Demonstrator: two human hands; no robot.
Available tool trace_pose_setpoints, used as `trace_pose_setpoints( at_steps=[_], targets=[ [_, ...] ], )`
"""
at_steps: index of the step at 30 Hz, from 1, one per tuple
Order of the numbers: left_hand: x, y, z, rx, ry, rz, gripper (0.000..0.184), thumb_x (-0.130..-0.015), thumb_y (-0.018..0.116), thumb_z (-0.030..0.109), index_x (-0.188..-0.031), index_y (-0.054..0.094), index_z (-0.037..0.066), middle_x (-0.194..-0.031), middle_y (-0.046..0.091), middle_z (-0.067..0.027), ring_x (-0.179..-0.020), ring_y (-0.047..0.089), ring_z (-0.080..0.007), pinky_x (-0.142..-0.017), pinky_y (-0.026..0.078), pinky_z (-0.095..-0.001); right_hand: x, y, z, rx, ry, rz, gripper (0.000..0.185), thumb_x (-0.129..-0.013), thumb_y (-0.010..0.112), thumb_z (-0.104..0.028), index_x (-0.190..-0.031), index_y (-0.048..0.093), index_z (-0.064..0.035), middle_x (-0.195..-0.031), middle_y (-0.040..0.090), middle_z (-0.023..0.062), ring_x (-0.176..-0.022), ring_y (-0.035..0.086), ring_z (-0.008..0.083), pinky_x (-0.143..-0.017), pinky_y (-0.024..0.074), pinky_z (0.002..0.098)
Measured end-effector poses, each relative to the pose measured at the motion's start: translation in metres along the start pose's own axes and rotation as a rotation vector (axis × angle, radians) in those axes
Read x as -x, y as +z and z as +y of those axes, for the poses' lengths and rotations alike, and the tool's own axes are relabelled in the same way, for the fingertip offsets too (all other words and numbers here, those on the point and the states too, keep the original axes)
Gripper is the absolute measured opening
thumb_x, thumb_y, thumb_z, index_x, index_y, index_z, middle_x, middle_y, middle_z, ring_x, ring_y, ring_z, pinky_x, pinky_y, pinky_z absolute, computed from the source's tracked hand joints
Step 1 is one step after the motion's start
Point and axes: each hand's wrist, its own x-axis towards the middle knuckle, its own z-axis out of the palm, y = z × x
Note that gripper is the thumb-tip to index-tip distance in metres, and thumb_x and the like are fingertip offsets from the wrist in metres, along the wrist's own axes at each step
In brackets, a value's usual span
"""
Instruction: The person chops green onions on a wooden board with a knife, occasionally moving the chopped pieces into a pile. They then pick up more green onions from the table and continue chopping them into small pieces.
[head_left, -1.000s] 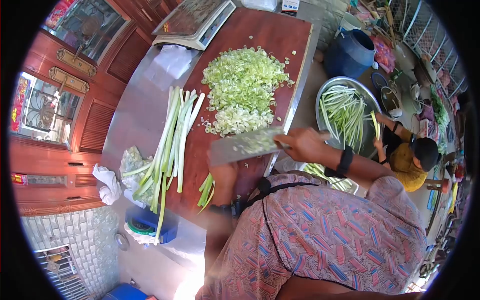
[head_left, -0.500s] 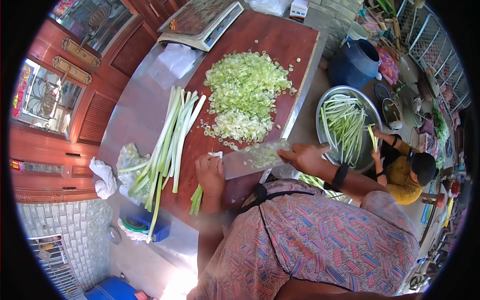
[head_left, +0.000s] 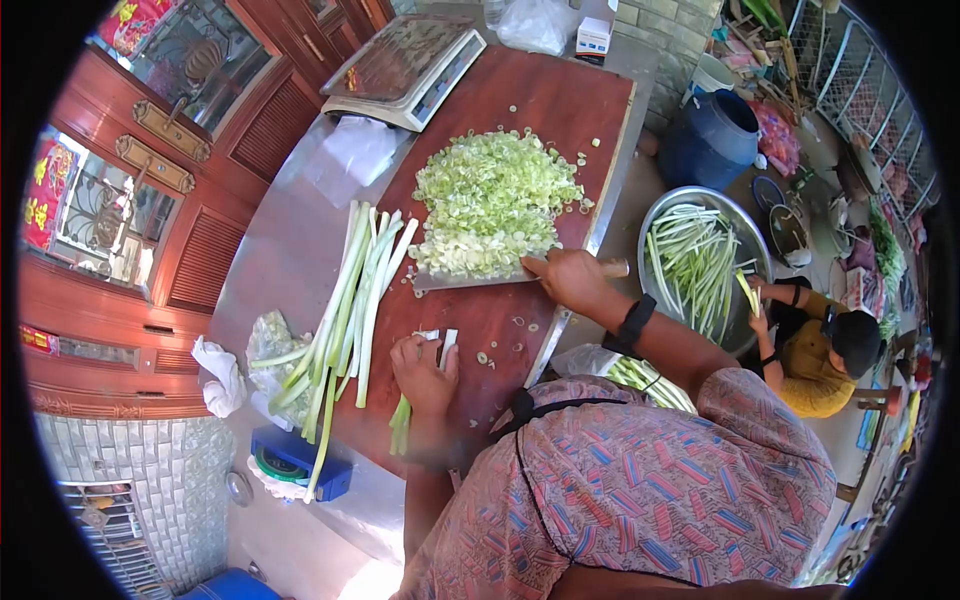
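My right hand (head_left: 574, 281) is wrapped round the handle of a cleaver (head_left: 470, 283), whose blade lies along the near edge of a heap of chopped scallions (head_left: 495, 195). Closer to my body, my left hand (head_left: 424, 374) is closed over a few cut scallions (head_left: 449, 345), their white ends sticking out past the fingers and green parts (head_left: 400, 428) showing below. Several long whole scallions (head_left: 350, 305) lie on the board's left side. Loose slices (head_left: 483, 358) are scattered between my left hand and the board's right edge.
A scale (head_left: 405, 65) stands at the board's far end. On the right, another person (head_left: 815, 350) holds scallions by a metal basin (head_left: 648, 222) filled with more. A blue barrel (head_left: 708, 140) is behind it. A plastic bag (head_left: 275, 350) lies at left.
My right hand has moved the cleaver away from my left hand, up against the chopped heap. Slices on the blade have left it. My left hand stays on the scallions.
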Motion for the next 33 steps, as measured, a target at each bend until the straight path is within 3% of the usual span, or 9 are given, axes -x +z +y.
trace_pose_setpoints(
  at_steps=[10,13,18,20,24,26,28,30,33],
  targets=[
    [-0.001,0.0,0.001,-0.008,-0.027,-0.011,0.023,-0.07,0.075,0.023,-0.084,0.066,0.007,-0.098,0.057,-0.0109,-0.101,0.05,-0.0328,-0.087,0.043,-0.0461,-0.061,-0.047,0.018,-0.154,0.184,0.043,0.028,-0.077,0.062,-0.016,-0.104,0.067,-0.0175,-0.07,0.064,0.0153,-0.069,0.064,0.0329,-0.064,0.0504,0.0444],
    [0.0,0.001,0.0,-0.004,-0.018,-0.004,0.023,-0.069,0.076,0.022,-0.083,0.065,0.007,-0.098,0.057,-0.011,-0.1,0.05,-0.0328,-0.087,0.043,-0.0458,-0.082,-0.05,0.03,-0.351,0.218,0.101,0.023,-0.075,0.059,-0.013,-0.095,0.07,-0.01,-0.077,0.065,0.0189,-0.073,0.064,0.0358,-0.069,0.0506,0.0451],
    [-0.001,0.002,-0.001,0.002,-0.01,0.011,0.023,-0.068,0.076,0.021,-0.083,0.065,0.007,-0.098,0.057,-0.0107,-0.1,0.051,-0.0328,-0.087,0.044,-0.0458,-0.109,-0.051,0.043,-0.563,0.279,0.075,0.02,-0.075,0.062,-0.017,-0.089,0.07,-0.0043,-0.076,0.065,0.0195,-0.07,0.064,0.0342,-0.066,0.049,0.0421],
    [0.0,0.001,-0.001,-0.001,-0.009,0.017,0.024,-0.068,0.077,0.021,-0.083,0.065,0.008,-0.098,0.057,-0.0104,-0.1,0.051,-0.0328,-0.087,0.044,-0.0459,-0.116,-0.045,0.046,-0.729,0.416,0.015,0.022,-0.079,0.063,-0.021,-0.09,0.068,-0.0026,-0.072,0.064,0.0183,-0.065,0.064,0.03,-0.063,0.0478,0.0401],
    [-0.001,-0.001,0.001,0.02,-0.028,0.002,0.026,-0.066,0.078,0.023,-0.083,0.065,0.009,-0.098,0.056,-0.0096,-0.101,0.05,-0.0323,-0.086,0.044,-0.0462,-0.105,-0.056,0.027,-0.733,0.407,0.026,0.023,-0.083,0.061,-0.023,-0.09,0.067,-0.002,-0.069,0.063,0.0173,-0.061,0.062,0.0258,-0.061,0.0468,0.0383],
    [-0.001,-0.001,0.0,0.01,-0.024,0.0,0.027,-0.066,0.079,0.024,-0.084,0.065,0.009,-0.099,0.056,-0.0093,-0.101,0.05,-0.0322,-0.086,0.044,-0.0463,-0.087,-0.059,0.015,-0.813,0.269,-0.034,0.024,-0.085,0.06,-0.024,-0.092,0.066,-0.0024,-0.07,0.063,0.0177,-0.061,0.062,0.026,-0.061,0.0469,0.038],
    [0.0,0.0,0.0,0.007,-0.021,0.004,0.027,-0.067,0.078,0.024,-0.084,0.064,0.009,-0.099,0.056,-0.0089,-0.102,0.05,-0.0321,-0.085,0.044,-0.0465,-0.07,-0.066,0.001,-0.776,0.244,-0.118,0.022,-0.085,0.06,-0.023,-0.09,0.066,-0.0022,-0.069,0.062,0.0173,-0.061,0.061,0.0253,-0.06,0.0469,0.0379],
    [0.0,0.001,-0.001,-0.005,-0.018,0.004,0.026,-0.067,0.078,0.024,-0.084,0.064,0.009,-0.099,0.056,-0.0088,-0.102,0.05,-0.032,-0.084,0.044,-0.0465,-0.057,-0.064,-0.008,-0.786,0.185,-0.378,0.022,-0.085,0.06,-0.023,-0.088,0.065,-0.0017,-0.068,0.062,0.0168,-0.061,0.062,0.0268,-0.061,0.0472,0.0387],
    [0.001,0.002,-0.001,-0.017,-0.013,0.002,0.026,-0.067,0.077,0.024,-0.084,0.064,0.01,-0.1,0.056,-0.0086,-0.102,0.05,-0.0319,-0.084,0.044,-0.0465,-0.046,-0.041,-0.019,-0.769,0.089,-0.476,0.022,-0.084,0.061,-0.023,-0.086,0.065,-0.0016,-0.067,0.062,0.0165,-0.063,0.063,0.0286,-0.062,0.0475,0.0398]
  ],
)
